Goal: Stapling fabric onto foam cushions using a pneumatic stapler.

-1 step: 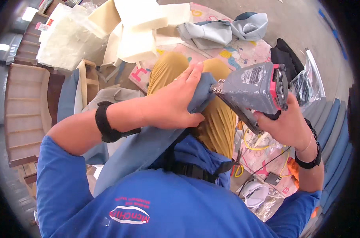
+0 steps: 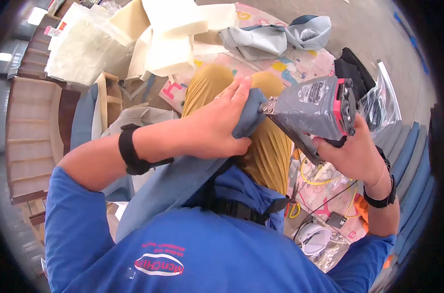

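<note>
My left hand [image 2: 213, 124] lies across the end of a long blue-grey upholstered piece [image 2: 175, 178], thumb on the near side and fingers over the far side, pressing it against my lap. My right hand [image 2: 351, 154] grips the handle of a grey staple gun [image 2: 307, 107] with red trim. The gun's nose touches or nearly touches the padded end, just right of my left fingers. The trigger is hidden from sight.
Cream foam blocks [image 2: 170, 51] are piled ahead, with grey-blue fabric covers [image 2: 275, 36] to their right. Wooden frames [image 2: 33, 136] stand at left. At lower right are orange-handled scissors [image 2: 294, 210], a phone [image 2: 336, 220] and a black cord [image 2: 324, 211]. Blue-grey padded lengths [image 2: 410, 180] line the far right.
</note>
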`<state>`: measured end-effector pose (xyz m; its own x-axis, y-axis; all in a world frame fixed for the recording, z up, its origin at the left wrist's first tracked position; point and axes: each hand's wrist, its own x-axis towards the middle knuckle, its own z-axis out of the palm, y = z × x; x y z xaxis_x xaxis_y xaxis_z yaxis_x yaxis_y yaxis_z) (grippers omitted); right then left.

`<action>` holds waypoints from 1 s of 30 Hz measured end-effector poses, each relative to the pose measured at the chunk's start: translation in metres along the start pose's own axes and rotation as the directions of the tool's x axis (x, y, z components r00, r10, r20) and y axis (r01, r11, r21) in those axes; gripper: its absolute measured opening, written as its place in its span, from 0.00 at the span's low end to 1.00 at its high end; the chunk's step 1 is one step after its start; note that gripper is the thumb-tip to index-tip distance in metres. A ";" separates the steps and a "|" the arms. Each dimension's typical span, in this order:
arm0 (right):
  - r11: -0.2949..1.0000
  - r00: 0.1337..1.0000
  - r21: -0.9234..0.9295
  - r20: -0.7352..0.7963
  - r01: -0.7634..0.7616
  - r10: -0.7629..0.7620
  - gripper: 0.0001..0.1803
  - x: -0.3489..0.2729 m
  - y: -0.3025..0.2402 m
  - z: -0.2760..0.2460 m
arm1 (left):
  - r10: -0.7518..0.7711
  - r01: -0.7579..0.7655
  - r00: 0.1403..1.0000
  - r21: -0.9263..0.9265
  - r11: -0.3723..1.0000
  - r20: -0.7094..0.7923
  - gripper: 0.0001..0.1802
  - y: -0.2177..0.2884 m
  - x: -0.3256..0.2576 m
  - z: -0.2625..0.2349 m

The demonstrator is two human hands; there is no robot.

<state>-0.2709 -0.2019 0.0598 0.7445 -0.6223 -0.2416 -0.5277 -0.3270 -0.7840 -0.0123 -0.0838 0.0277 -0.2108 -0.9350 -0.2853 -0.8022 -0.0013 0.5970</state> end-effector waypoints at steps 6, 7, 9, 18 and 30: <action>0.999 0.997 0.030 0.073 0.038 -0.040 0.18 0.005 -0.001 0.000 | 0.030 -0.028 0.999 0.105 0.994 -0.022 0.52 0.002 0.004 0.004; 0.999 0.997 0.030 0.073 0.038 -0.040 0.18 0.004 0.002 0.003 | 0.030 -0.028 0.999 0.105 0.994 -0.022 0.52 0.002 0.004 0.004; 0.977 0.999 0.208 -0.007 0.037 -0.036 0.17 0.001 0.008 0.010 | 0.062 -0.057 0.998 0.173 0.983 -0.023 0.51 0.002 0.005 0.005; 0.983 0.999 0.182 0.021 0.034 -0.038 0.14 -0.012 -0.001 0.009 | 0.032 -0.036 0.999 0.243 0.969 0.018 0.51 0.009 0.007 0.001; 0.987 0.992 0.108 -0.057 0.120 -0.114 0.16 -0.019 0.004 0.019 | 0.058 -0.056 0.998 0.249 0.967 0.000 0.51 0.006 0.007 0.005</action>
<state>-0.2793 -0.1777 0.0500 0.7752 -0.6207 -0.1174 -0.3874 -0.3203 -0.8645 -0.0217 -0.0888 0.0255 -0.2565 -0.9336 -0.2503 -0.9031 0.1392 0.4063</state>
